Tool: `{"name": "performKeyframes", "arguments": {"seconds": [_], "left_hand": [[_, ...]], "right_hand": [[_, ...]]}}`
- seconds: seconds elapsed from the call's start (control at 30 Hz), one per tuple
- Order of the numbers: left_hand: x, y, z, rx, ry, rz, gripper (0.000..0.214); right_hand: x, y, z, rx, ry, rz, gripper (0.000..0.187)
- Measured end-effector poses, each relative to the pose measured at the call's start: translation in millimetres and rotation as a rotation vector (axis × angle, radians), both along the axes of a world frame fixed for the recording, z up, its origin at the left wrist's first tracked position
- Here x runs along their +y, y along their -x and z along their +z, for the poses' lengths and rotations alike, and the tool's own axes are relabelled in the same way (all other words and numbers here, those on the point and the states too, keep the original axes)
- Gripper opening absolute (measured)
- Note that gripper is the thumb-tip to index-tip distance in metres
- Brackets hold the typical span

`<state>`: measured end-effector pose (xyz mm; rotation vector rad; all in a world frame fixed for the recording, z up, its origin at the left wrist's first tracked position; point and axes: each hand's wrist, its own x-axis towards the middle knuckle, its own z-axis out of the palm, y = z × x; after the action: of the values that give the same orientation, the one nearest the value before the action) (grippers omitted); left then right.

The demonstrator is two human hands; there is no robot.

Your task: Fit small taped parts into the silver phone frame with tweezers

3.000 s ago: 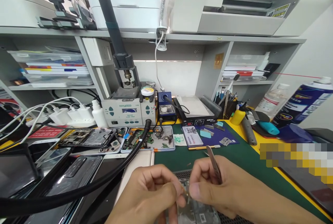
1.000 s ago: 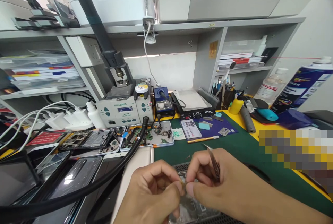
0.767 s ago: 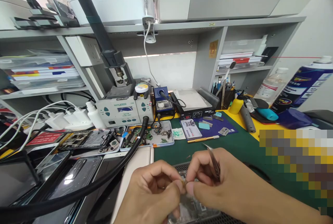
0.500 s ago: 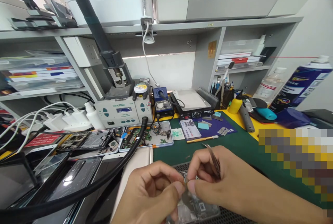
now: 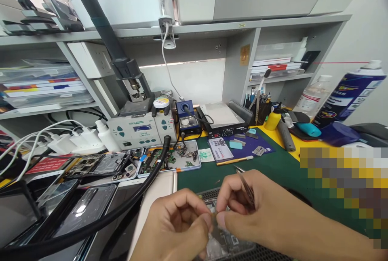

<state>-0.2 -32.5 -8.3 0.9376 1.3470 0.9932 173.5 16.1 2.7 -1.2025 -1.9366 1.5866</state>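
My left hand (image 5: 180, 226) is closed in a pinch, thumb against forefinger, with its fingertips close to those of my right hand. Something tiny seems to sit between the two pinches, too small to name. My right hand (image 5: 251, 210) also pinches with thumb and forefinger while metal tweezers (image 5: 246, 187) lie tucked in its grip, tips pointing up and left. Directly below both hands lies an opened phone (image 5: 235, 243), its inner parts showing and partly covered by the fingers. It rests on a dark perforated pad (image 5: 209, 194).
Several phones lie at left, where a thick black hose (image 5: 121, 208) crosses over them. A tray of circuit boards (image 5: 194, 164), a hot-air station (image 5: 138, 129) and a heating plate (image 5: 222, 115) stand behind. A spray can (image 5: 348, 95) and yellow bottle (image 5: 273, 120) are at right.
The view has shifted slightly, so the background sits a little further left and up. Both hands keep their pinches close together, and the tweezers remain in my right hand.
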Motion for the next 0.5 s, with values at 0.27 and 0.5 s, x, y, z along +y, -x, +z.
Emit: {"name": "performKeyframes", "arguments": {"seconds": [0.27,0.5], "left_hand": [[0.7,2.2,-4.3,-0.074,-0.01,-0.004,0.009],[0.8,2.8,-3.5,-0.085,-0.011,-0.016,0.008]], "right_hand": [[0.1,1.1,0.4,-0.023,0.003,0.003,0.004],[0.4,-0.9,-0.9,0.006,0.019,0.02,0.003]]}}
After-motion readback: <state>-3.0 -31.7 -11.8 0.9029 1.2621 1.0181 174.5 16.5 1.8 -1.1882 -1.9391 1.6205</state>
